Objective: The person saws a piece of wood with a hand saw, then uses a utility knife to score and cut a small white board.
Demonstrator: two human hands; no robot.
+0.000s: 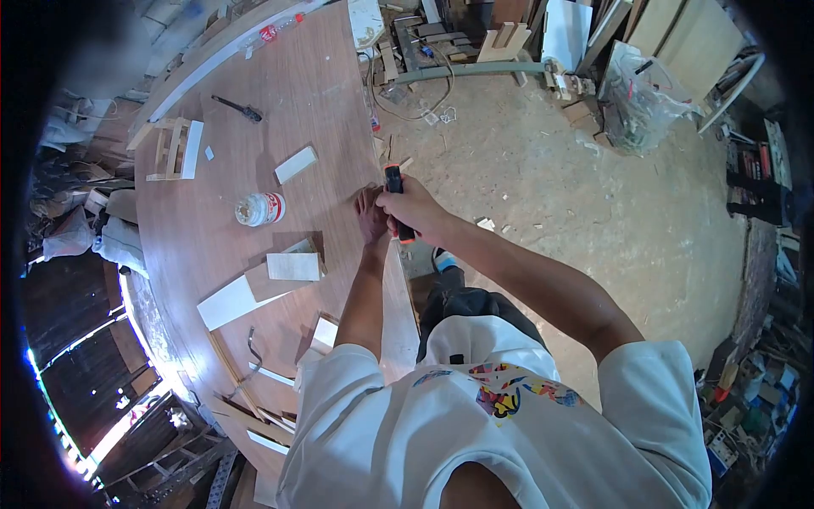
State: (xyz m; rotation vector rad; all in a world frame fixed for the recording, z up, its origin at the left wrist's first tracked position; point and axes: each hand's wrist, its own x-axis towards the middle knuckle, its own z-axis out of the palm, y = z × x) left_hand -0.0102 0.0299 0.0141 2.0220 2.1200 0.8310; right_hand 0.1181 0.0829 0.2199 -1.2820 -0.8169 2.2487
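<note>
My right hand [420, 209] is closed around a black handheld tool with orange ends [395, 185]; its exact kind does not show. Close beside it, at the edge of the wooden table [339, 110], is my left hand [371, 219]. Its fingers are curled, and whatever they may hold is hidden. To the left on the tabletop stands a jar with a red-and-white label [260, 209]. A small white block [296, 165] lies beyond it. Nearer to me are a white-faced wooden box [294, 266] and a long white board [229, 303].
A dark, slender tool [237, 108] and a small wooden frame [177, 149] lie on the table's far left. A plastic bottle with a red label [270, 32] is at the far edge. Wood scraps [486, 224] litter the floor, and a clear plastic bag [642, 102] stands at back right.
</note>
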